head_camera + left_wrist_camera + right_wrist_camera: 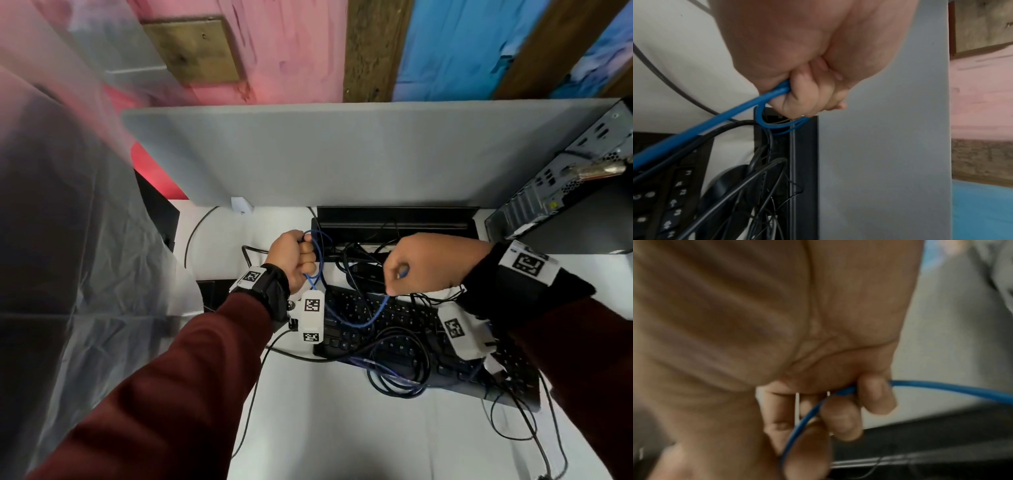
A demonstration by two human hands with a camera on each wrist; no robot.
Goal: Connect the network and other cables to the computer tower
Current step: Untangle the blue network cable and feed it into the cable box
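A blue network cable (356,322) sags in a loop over the black keyboard (411,342) between my two hands. My left hand (294,260) grips a bundle of its loops in a fist (777,92) above the black cable tray (394,222). Further right, my right hand (411,267) holds another stretch of the same cable (941,387), fingers curled round it. The computer tower (565,178) stands at the right edge of the desk, its rear ports facing me. Neither plug end of the cable is visible.
Black cables (394,370) lie tangled over the keyboard and spill off the white desk (325,428) to the right. A grey partition panel (342,154) rises behind the tray. Translucent plastic sheeting (68,240) hangs on the left.
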